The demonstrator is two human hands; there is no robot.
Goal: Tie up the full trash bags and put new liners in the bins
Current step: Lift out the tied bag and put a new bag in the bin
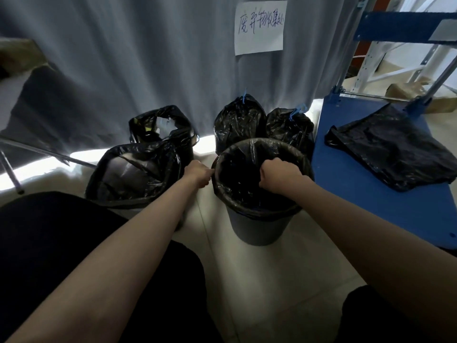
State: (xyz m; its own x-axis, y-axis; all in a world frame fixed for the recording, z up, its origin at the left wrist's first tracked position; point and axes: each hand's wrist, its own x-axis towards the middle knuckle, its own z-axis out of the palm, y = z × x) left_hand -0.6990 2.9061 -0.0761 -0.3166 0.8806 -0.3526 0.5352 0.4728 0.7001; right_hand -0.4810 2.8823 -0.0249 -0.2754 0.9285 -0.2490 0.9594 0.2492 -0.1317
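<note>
Both hands at the grey bin (257, 229): left hand (197, 173) curled, pinching the black liner (247, 179) at the bin's left rim from outside; right hand (278, 175) fisted over the liner at the right side of the opening, gripping it. Liner folded over the rim all round, inside dark, contents can't tell. Left of it a second bin (133, 174) with black liner, open, loosely draped. Behind that a third lined bin (160, 127), open, some trash visible inside. Behind the grey bin two tied bags (238, 120), full, blue ties on top, touching each other. Right: blue cart (358, 174) with spare bags (393, 144) lying flat on its deck. Pale tiled floor (259, 280). Grey curtain (123, 58) behind with a handwritten paper sign (260, 27). Metal shelving far right, partly cut off.
</note>
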